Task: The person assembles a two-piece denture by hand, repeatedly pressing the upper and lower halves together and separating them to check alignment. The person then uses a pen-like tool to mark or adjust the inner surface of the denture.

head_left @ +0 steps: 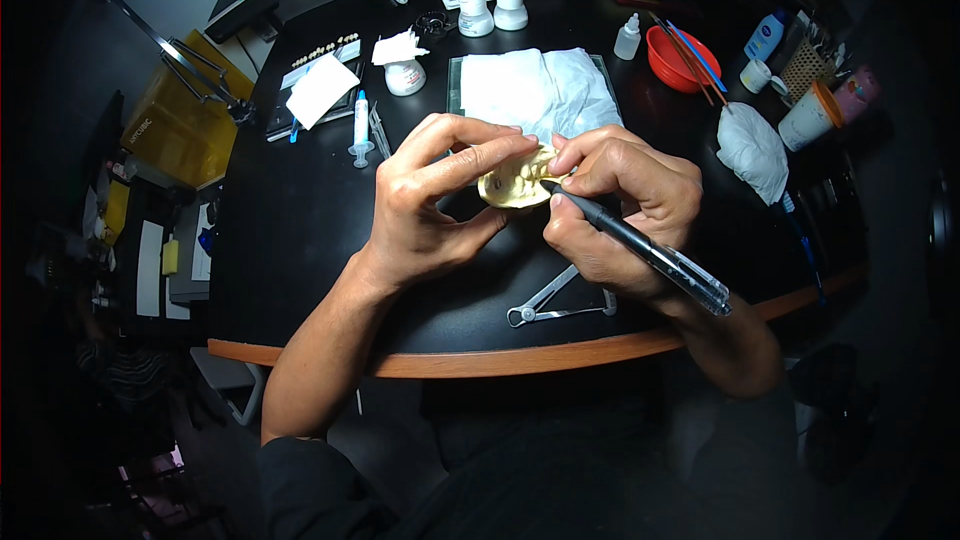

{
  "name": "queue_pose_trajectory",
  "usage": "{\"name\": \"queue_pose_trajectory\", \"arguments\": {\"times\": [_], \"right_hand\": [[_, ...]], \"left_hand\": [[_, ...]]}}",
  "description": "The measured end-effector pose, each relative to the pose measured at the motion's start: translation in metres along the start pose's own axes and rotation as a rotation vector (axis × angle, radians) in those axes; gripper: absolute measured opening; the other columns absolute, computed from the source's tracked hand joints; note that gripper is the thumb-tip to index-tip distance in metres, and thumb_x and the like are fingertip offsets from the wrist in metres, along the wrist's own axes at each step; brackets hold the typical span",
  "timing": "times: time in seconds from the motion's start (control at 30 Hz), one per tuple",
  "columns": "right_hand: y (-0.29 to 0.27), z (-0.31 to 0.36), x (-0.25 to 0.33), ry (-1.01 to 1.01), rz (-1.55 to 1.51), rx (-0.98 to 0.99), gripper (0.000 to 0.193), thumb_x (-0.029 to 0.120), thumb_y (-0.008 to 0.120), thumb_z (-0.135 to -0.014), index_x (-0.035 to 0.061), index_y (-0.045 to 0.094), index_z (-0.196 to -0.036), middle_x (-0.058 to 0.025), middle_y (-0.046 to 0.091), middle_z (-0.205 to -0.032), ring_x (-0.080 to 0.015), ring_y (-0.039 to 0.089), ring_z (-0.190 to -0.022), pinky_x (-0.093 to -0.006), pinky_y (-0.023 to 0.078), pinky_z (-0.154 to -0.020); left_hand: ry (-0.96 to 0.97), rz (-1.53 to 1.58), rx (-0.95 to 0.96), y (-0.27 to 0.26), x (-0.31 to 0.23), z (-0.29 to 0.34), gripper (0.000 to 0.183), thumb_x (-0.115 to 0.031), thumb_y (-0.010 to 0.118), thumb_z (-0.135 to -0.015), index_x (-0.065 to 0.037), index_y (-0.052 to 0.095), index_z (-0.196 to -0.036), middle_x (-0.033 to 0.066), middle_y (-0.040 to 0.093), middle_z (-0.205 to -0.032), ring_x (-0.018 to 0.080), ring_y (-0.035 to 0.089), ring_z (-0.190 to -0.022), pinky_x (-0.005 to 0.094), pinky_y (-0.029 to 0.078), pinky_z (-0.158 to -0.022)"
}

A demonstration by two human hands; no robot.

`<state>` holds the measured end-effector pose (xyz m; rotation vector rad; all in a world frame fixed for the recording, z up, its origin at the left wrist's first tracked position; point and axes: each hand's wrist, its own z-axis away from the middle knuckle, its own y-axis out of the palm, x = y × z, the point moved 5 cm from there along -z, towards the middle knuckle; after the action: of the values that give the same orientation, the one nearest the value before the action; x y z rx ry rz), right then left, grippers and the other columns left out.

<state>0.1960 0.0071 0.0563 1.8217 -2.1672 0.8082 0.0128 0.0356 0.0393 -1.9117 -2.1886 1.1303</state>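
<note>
A pale yellow dental cast (515,183) with a row of teeth is held above the black table. My left hand (430,190) grips its left side, fingers over the top and thumb at the lower edge. In my right hand (630,195) is a black pen (655,250), its tip end close against the cast's right side. Fingers of the right hand also rest at the cast's upper right; whether the pen tip touches is hard to tell. Just below the hands lies a metal caliper (550,302), partly hidden by my right hand.
White tissue (540,85) covers a glass slab (454,90) beyond the hands. At left are a syringe (361,130), tweezers (378,130) and a white jar (405,77). A red bowl (672,70) with brushes, a dropper bottle (627,38) and a cloth bundle (752,152) stand right.
</note>
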Motion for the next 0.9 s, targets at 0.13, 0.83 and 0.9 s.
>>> {"name": "queue_pose_trajectory", "arguments": {"times": [0.13,0.83,0.9], "right_hand": [[0.0001,-0.0006,0.0003,-0.008,0.022,-0.003,0.018,-0.004,0.075,-0.066,-0.0021,0.059,-0.074,-0.0141,0.070,-0.077,-0.0223,0.074,-0.072,-0.0336,0.062,-0.073],[-0.0017,-0.0001,0.0008,0.040,0.007,0.013,0.018,-0.002,0.076,-0.067,-0.0019,0.060,-0.076,-0.0139,0.070,-0.078,-0.0238,0.075,-0.076,-0.0338,0.061,-0.071],[-0.0020,-0.0001,0.0007,0.041,0.003,0.012,0.018,-0.002,0.077,-0.067,-0.0020,0.060,-0.076,-0.0139,0.070,-0.078,-0.0238,0.076,-0.076,-0.0337,0.061,-0.071]], "left_hand": [[-0.004,0.001,0.002,0.0002,0.0005,0.0006,0.058,0.005,0.087,-0.065,-0.003,0.076,-0.121,0.0135,0.074,-0.113,0.0235,0.073,-0.103,0.0338,0.060,-0.088],[-0.007,0.003,0.001,0.0000,-0.0004,-0.0007,0.058,0.004,0.087,-0.065,-0.004,0.077,-0.122,0.0127,0.074,-0.113,0.0230,0.072,-0.102,0.0337,0.060,-0.088],[-0.001,0.008,-0.013,0.0007,-0.0004,-0.0009,0.060,0.004,0.086,-0.064,-0.007,0.077,-0.122,0.0105,0.074,-0.112,0.0225,0.071,-0.100,0.0337,0.061,-0.085]]}}
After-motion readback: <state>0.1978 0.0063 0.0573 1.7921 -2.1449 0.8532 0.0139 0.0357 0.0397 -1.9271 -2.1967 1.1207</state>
